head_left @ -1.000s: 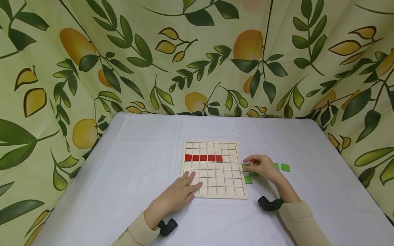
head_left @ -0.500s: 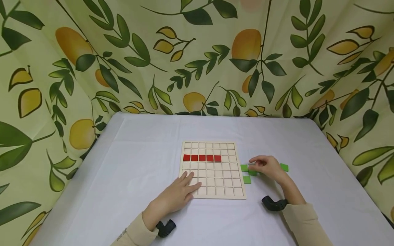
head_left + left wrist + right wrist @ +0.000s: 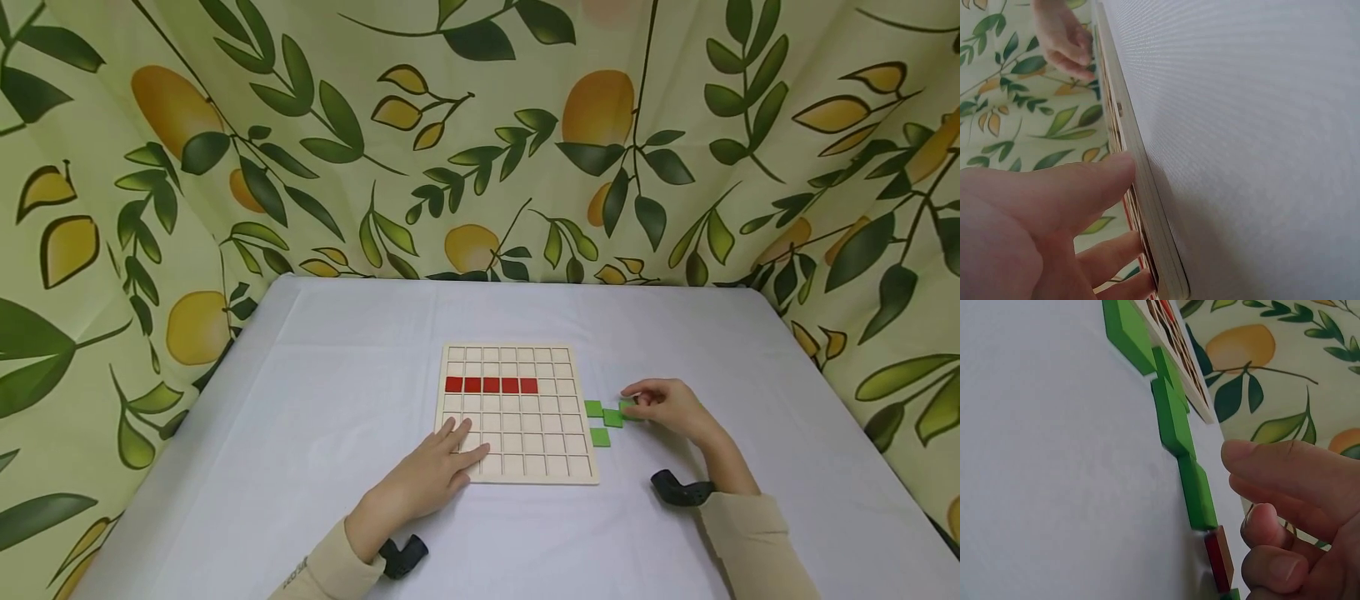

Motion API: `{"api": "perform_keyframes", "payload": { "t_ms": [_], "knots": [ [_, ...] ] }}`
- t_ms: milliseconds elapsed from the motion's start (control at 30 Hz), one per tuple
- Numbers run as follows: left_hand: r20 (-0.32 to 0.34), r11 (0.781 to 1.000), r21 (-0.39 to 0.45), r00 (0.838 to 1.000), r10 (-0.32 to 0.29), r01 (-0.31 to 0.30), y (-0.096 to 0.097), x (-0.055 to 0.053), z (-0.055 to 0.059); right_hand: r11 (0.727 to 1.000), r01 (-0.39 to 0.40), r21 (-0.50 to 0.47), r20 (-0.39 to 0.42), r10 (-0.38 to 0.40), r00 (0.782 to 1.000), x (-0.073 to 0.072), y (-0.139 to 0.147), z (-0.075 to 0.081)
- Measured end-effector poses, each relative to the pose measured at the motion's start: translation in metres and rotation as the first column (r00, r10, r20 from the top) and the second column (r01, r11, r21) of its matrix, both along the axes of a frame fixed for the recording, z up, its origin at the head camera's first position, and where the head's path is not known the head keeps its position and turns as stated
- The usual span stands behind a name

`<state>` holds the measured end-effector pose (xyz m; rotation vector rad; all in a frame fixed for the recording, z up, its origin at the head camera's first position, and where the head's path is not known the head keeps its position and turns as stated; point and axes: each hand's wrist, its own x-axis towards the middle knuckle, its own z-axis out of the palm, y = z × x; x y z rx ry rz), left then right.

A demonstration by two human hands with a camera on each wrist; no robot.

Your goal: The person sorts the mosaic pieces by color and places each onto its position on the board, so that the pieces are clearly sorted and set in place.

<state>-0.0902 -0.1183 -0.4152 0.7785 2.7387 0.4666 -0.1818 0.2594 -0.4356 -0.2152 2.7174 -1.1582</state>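
My left hand (image 3: 435, 469) rests with spread fingers on the lower left part of a pale wooden grid board (image 3: 536, 423). In the left wrist view its thumb (image 3: 1100, 181) lies at the board's edge. A row of red square tiles (image 3: 491, 385) fills part of one grid line. Right of the board lie several green square tiles (image 3: 612, 418). My right hand (image 3: 670, 408) is just over the rightmost visible green tile, fingers loosely bent. In the right wrist view nothing shows between thumb and fingers; a dark red tile (image 3: 1219, 559) lies beside the green ones, below the hand.
A white cloth (image 3: 360, 350) covers the table. Behind it hangs a curtain (image 3: 480, 167) printed with fruit and leaves. Black devices are strapped at the left wrist (image 3: 403, 557) and right wrist (image 3: 681, 488).
My right hand has moved right, away from the board, uncovering green tiles near it and covering those farther right. My left hand stays on the board.
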Motion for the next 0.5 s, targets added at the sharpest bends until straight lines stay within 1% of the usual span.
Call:
{"api": "perform_keyframes", "payload": {
  "t_ms": [267, 500],
  "knots": [
    [-0.014, 1.000, -0.005, 1.000, -0.004, 0.004, 0.000, 0.000, 0.001, 1.000, 0.013, 0.021, 0.006, -0.013, 1.000, 0.000, 0.012, 0.002],
    [-0.019, 1.000, -0.003, 1.000, -0.011, 0.011, 0.000, 0.001, 0.000, 1.000, 0.027, 0.011, 0.022, -0.027, 0.999, 0.001, 0.019, 0.001]
  ]
}}
